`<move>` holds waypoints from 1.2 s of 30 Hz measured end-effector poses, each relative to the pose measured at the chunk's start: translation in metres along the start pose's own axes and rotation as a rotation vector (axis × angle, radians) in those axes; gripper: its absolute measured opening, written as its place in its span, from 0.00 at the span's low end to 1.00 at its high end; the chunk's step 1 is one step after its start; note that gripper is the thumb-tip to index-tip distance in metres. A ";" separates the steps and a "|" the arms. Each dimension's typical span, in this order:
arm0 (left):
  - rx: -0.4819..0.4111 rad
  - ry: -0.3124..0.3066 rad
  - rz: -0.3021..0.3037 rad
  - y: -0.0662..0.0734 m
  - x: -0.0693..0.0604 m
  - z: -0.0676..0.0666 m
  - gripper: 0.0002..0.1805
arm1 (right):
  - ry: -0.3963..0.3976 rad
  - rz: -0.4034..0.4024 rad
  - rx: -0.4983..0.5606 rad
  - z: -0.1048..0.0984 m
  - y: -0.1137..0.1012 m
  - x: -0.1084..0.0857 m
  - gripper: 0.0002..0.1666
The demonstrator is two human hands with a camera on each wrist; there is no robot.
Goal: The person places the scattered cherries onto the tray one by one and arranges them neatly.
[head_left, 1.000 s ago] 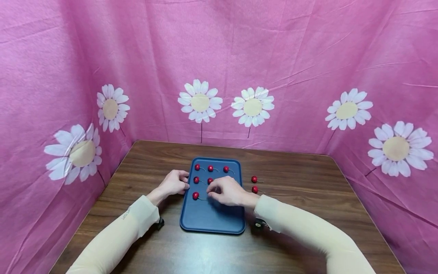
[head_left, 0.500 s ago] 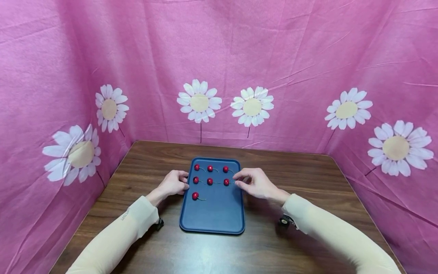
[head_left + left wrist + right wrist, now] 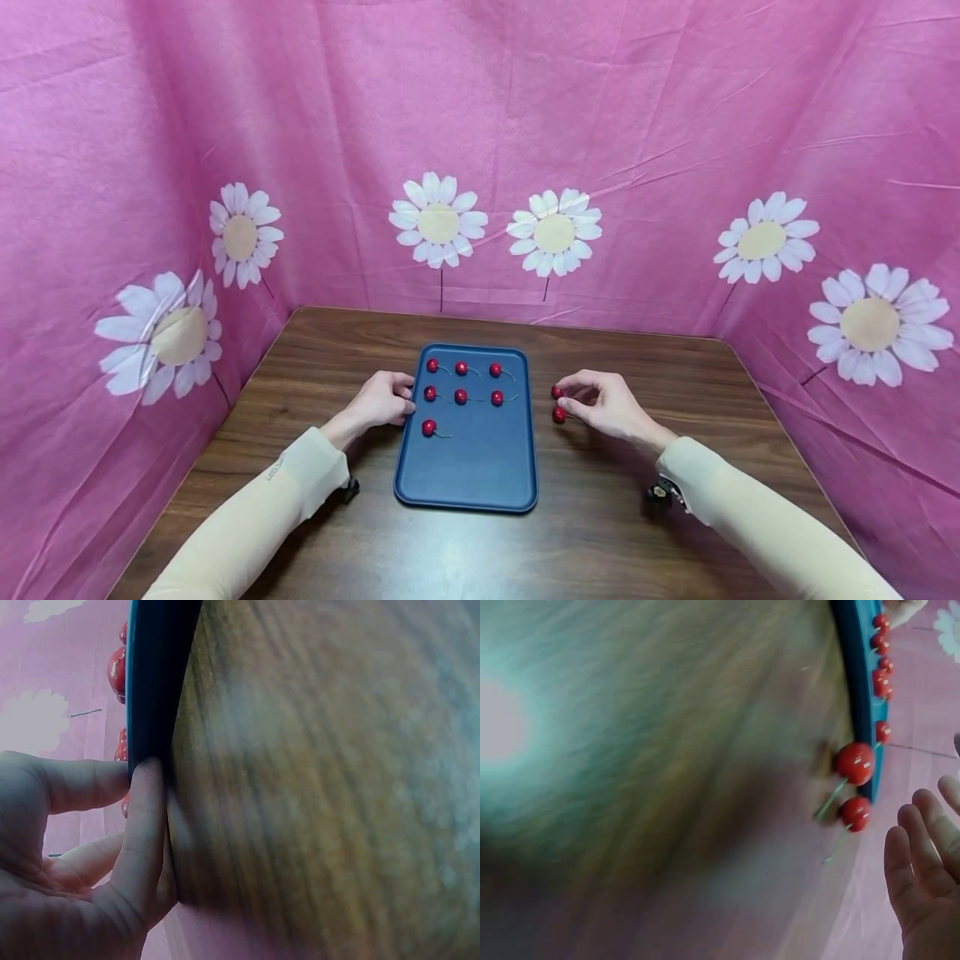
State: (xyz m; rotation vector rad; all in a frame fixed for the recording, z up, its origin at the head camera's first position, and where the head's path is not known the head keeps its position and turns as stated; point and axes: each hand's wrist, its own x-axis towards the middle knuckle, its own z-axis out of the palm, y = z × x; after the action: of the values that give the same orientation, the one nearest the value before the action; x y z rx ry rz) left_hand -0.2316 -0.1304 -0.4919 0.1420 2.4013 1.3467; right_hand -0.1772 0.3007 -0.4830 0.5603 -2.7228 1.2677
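Note:
A dark blue tray (image 3: 480, 475) lies on the table, bearing several red cherries with thin green stems. Two of its rows hold three cherries each; a single cherry (image 3: 429, 427) lies lower left. My left hand (image 3: 378, 400) grips the tray's left edge; in the left wrist view, its fingers (image 3: 146, 817) meet at the tray rim (image 3: 154, 682). Right of the tray, two more cherries lie on the wood, one farther cherry (image 3: 557, 391) and one nearer cherry (image 3: 559, 415). My right hand (image 3: 607, 406) hovers beside them, fingers loosely bent and apart from the cherries in the right wrist view.
The brown wooden table (image 3: 315, 533) meets a pink cloth (image 3: 495, 100) with printed white daisies at the back and both sides. Each wrist has a dark device strapped on, such as the right device (image 3: 660, 492).
My right hand has moved off the tray to the right, toward the two loose cherries. It has uncovered a cherry at the right end of the second row. The left hand stays put.

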 end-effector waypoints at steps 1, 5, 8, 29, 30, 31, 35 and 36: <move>0.001 0.001 -0.004 0.000 0.000 0.000 0.31 | -0.007 -0.004 -0.005 -0.001 0.003 -0.002 0.16; 0.006 0.000 -0.013 0.000 0.001 -0.002 0.31 | -0.028 -0.014 -0.037 -0.002 0.014 -0.010 0.18; 0.001 -0.001 -0.018 0.000 0.001 -0.002 0.31 | -0.036 -0.011 -0.085 0.000 0.022 -0.014 0.17; -0.001 0.000 0.025 -0.003 0.002 0.001 0.31 | 0.037 -0.097 -0.245 0.013 0.036 -0.014 0.09; -0.001 0.001 0.025 -0.003 0.002 0.001 0.31 | 0.036 -0.095 -0.254 0.013 0.036 -0.014 0.09; 0.000 0.002 0.025 -0.003 0.002 0.001 0.31 | 0.035 -0.091 -0.260 0.013 0.036 -0.013 0.09; 0.001 0.004 0.022 -0.003 0.002 0.001 0.31 | 0.034 -0.085 -0.283 0.014 0.034 -0.012 0.08; 0.002 0.004 0.022 -0.003 0.002 0.001 0.31 | 0.035 -0.084 -0.288 0.014 0.033 -0.012 0.08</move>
State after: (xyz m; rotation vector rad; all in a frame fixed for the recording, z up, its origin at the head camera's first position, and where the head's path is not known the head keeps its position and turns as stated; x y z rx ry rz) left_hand -0.2329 -0.1306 -0.4959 0.1667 2.4112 1.3557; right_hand -0.1773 0.3133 -0.5189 0.6058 -2.7503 0.8372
